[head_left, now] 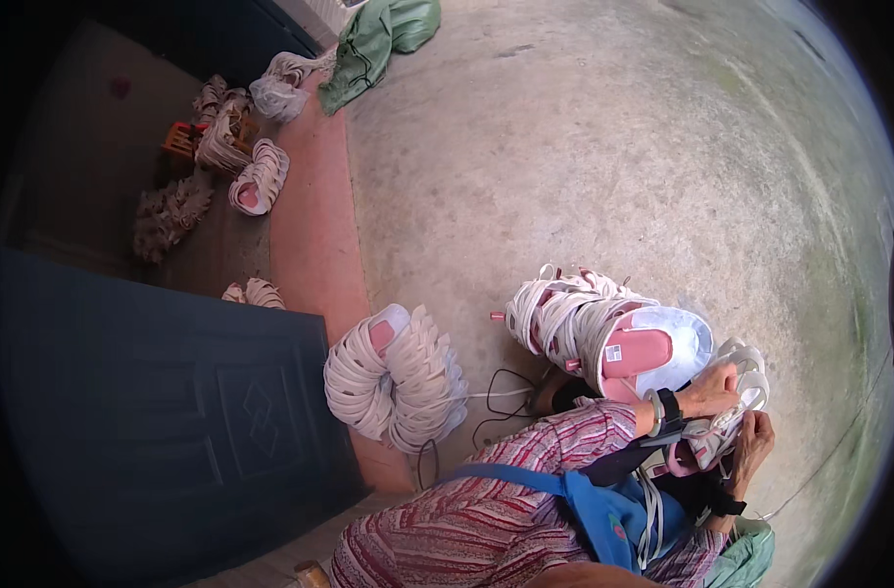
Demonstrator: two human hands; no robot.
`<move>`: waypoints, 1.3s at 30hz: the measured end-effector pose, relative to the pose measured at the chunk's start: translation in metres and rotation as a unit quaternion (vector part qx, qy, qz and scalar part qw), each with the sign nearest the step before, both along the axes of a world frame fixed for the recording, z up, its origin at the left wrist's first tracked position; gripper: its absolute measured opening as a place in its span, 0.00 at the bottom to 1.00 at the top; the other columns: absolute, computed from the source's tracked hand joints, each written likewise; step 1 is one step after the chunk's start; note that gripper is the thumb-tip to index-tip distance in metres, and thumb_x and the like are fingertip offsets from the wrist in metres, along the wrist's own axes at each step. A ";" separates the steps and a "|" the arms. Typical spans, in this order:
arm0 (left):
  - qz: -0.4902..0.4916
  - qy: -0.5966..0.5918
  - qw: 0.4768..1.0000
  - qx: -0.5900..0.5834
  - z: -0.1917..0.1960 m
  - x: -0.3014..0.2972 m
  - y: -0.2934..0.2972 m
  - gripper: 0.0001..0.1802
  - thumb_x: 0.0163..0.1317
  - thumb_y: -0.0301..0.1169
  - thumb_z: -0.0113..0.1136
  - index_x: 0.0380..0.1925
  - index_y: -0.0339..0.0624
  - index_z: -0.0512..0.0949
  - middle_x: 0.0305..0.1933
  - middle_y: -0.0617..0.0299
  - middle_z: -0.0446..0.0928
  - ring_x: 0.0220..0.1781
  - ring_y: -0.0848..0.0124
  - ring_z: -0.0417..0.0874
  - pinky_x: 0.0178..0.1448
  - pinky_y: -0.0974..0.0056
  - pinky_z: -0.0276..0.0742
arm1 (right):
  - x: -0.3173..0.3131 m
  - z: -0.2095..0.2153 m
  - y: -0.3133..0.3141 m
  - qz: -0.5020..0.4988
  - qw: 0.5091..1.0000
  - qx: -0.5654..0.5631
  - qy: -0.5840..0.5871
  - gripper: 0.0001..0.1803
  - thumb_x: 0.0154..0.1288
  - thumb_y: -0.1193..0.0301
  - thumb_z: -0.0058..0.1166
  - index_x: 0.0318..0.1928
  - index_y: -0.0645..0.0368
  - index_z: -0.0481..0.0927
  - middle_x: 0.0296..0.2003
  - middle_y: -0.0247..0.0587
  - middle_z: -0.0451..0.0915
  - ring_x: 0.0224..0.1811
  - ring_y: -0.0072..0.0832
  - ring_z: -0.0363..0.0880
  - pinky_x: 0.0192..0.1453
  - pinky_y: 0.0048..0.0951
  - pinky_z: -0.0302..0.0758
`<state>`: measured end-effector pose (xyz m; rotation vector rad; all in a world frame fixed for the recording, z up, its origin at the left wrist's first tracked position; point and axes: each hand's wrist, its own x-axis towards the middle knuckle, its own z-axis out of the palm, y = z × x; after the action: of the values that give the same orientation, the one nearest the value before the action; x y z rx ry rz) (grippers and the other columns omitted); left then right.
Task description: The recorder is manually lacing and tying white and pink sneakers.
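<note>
Bare concrete floor [466,196] spreads out ahead of me, bordered on my left by a pink strip [310,235] and a dark blue panelled door [172,412]. Beyond the strip, in the shaded doorway, more pale bundles [261,176] lie near an orange crate [180,139], with a clear plastic bag [278,100] and a green sack [368,49] further up. Beside the door's edge a long bundle of cream shoe uppers [417,363] curls round into a horseshoe. Closer, just past my left forearm, a stack of strapped uppers [584,314] lies on its side, its end piece showing a pink insole and a pale blue-white rim. On my right, over my lap, is the white-and-pink shoe upper [706,446] I am holding. My left hand [716,394] has its fingers bent and closed on its far side; my right hand [753,446] pinches its near edge, thumb and fingers together, though the exact strip gripped is too small to tell. White laces [652,519] hang down over my blue apron [604,510].
</note>
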<state>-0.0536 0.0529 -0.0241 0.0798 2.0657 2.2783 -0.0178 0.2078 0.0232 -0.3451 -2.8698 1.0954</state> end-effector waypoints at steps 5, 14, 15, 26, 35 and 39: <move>-0.164 0.097 0.973 -0.128 0.009 0.050 -0.049 0.05 0.46 0.30 0.56 0.18 0.41 0.75 0.26 0.51 0.74 0.29 0.57 0.75 0.34 0.59 0.68 | -0.001 -0.012 0.005 0.010 0.998 0.043 0.042 0.12 0.61 0.70 0.48 0.28 0.69 0.74 0.19 0.39 0.72 0.22 0.23 0.67 0.28 0.28 0.66; -0.173 0.371 0.702 -0.583 0.030 0.114 -0.055 0.15 0.49 0.36 0.51 0.26 0.39 0.82 0.35 0.58 0.77 0.50 0.59 0.67 0.55 0.56 0.56 | 0.013 0.005 0.001 0.030 0.983 0.151 0.103 0.15 0.65 0.67 0.49 0.46 0.66 0.73 0.33 0.45 0.73 0.32 0.33 0.72 0.35 0.32 0.71; -0.206 0.361 0.683 -0.601 0.029 0.114 -0.051 0.14 0.49 0.37 0.51 0.27 0.42 0.83 0.36 0.58 0.77 0.50 0.59 0.67 0.54 0.56 0.56 | 0.017 0.003 0.007 0.036 0.982 0.169 0.081 0.18 0.66 0.64 0.48 0.50 0.64 0.72 0.39 0.46 0.73 0.36 0.33 0.74 0.41 0.32 0.72; -0.215 0.353 0.712 -0.567 0.027 0.107 -0.048 0.12 0.53 0.39 0.50 0.23 0.52 0.83 0.33 0.64 0.76 0.46 0.64 0.64 0.46 0.61 0.55 | 0.010 -0.031 0.024 0.089 0.980 0.177 0.034 0.21 0.70 0.63 0.41 0.53 0.70 0.68 0.45 0.57 0.71 0.46 0.46 0.71 0.52 0.37 0.67; -0.125 0.349 0.815 -0.446 -0.002 0.102 -0.049 0.15 0.48 0.41 0.53 0.17 0.41 0.80 0.27 0.63 0.75 0.45 0.63 0.64 0.49 0.60 0.55 | -0.002 -0.015 0.010 0.129 0.973 0.189 0.010 0.21 0.70 0.63 0.41 0.52 0.70 0.69 0.46 0.59 0.72 0.47 0.48 0.72 0.53 0.37 0.66; -0.143 0.393 0.805 -0.421 -0.011 0.087 -0.048 0.12 0.40 0.42 0.55 0.14 0.47 0.80 0.22 0.66 0.73 0.44 0.64 0.64 0.49 0.55 0.53 | -0.018 0.040 0.003 0.034 0.977 0.185 0.104 0.25 0.68 0.59 0.44 0.56 0.65 0.69 0.46 0.53 0.73 0.45 0.39 0.73 0.53 0.35 0.67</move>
<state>0.0339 0.0053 -0.0350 1.3435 2.9338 1.0163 -0.0355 0.2109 0.0631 -0.1051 -2.8266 0.5439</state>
